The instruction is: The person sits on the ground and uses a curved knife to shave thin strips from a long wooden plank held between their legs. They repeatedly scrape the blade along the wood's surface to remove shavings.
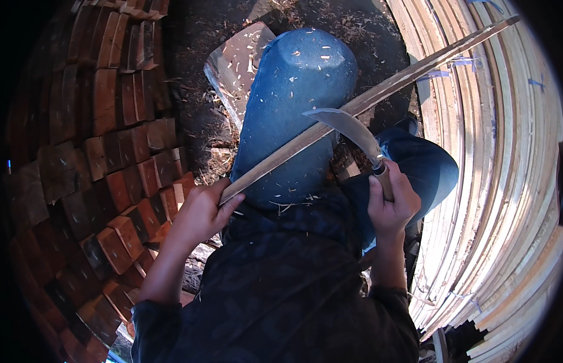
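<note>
Wooden strip: a long, narrow wooden strip (378, 94) is held slantwise, its near end at the left hand (200, 213), its far end pointed ahead and to the right, well beyond the fingers of both hands.
Left grip: the near end is gripped by the left fingers, with the thumb laid along it.
Sickle: a curved metal blade (358, 131) is carried ahead and to the left of the right fingers, crossed over the strip – whether the two are touching cannot be told.
Right grip: the short wooden handle (385, 184) is clasped by the right hand (397, 202), its fingers wrapped round and its thumb pressed alongside.
Blue trousers: the raised knee (318, 51) is seen ahead of and between the hands, crossed by the strip and dotted with pale shavings (325, 57).
Slab: a flat slab (238, 55) is set on the ground beside that knee, ahead of the left fingers, and is littered with chips.
Block stack: reddish-brown blocks (119, 245) are piled to the left of the left fingers.
Timber stack: long pale boards (475, 199) are stacked to the right of the right fingers – blue ties (462, 61) are seen among them.
</note>
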`<state>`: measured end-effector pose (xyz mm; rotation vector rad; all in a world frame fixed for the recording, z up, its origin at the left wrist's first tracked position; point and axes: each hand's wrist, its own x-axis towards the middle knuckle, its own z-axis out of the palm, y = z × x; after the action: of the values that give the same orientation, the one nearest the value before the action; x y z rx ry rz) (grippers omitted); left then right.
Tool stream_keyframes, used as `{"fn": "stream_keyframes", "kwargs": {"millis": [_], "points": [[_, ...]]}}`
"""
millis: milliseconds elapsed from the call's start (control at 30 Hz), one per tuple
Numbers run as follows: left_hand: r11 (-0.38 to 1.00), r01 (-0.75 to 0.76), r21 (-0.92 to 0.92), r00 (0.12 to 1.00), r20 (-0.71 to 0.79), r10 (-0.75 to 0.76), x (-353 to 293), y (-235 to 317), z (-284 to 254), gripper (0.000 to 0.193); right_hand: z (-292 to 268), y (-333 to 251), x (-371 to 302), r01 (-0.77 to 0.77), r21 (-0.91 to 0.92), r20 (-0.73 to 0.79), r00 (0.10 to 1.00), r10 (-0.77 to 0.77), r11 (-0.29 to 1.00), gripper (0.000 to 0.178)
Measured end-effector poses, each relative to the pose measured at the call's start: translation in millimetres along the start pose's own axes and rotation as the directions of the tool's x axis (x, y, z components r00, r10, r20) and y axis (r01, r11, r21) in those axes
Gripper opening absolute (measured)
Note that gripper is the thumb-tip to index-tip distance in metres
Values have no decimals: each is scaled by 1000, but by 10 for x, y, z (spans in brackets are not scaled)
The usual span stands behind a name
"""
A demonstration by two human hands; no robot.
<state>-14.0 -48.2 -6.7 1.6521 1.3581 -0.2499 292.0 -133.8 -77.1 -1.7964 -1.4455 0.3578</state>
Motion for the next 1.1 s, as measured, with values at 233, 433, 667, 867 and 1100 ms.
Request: {"fn": "stream_keyframes", "kwargs": {"millis": [233, 433, 667, 867, 1100], "points": [[999, 11, 38, 1000, -22, -10, -3, 3, 12, 31, 40, -26, 2, 100, -71, 80, 992, -95, 992, 39], [997, -26, 77, 999, -19, 27, 19, 47, -7, 31, 106, -238, -153, 0, -14, 144, 990, 2, 1000, 37], [999, -34, 2, 999, -15, 34, 54, 12, 11, 28, 74, -61, -1, -89, 50, -36, 995, 90, 995, 32], [998, -31, 49, 999, -41, 33, 3, -7, 50, 28, 111, 196, 87, -70, 28, -157, 985, 74, 997, 38], [998, -41, 48, 999, -22, 42, 36, 53, 17, 28, 29, -144, 72, 83, -109, 193, 979, -61, 991, 35]]}}
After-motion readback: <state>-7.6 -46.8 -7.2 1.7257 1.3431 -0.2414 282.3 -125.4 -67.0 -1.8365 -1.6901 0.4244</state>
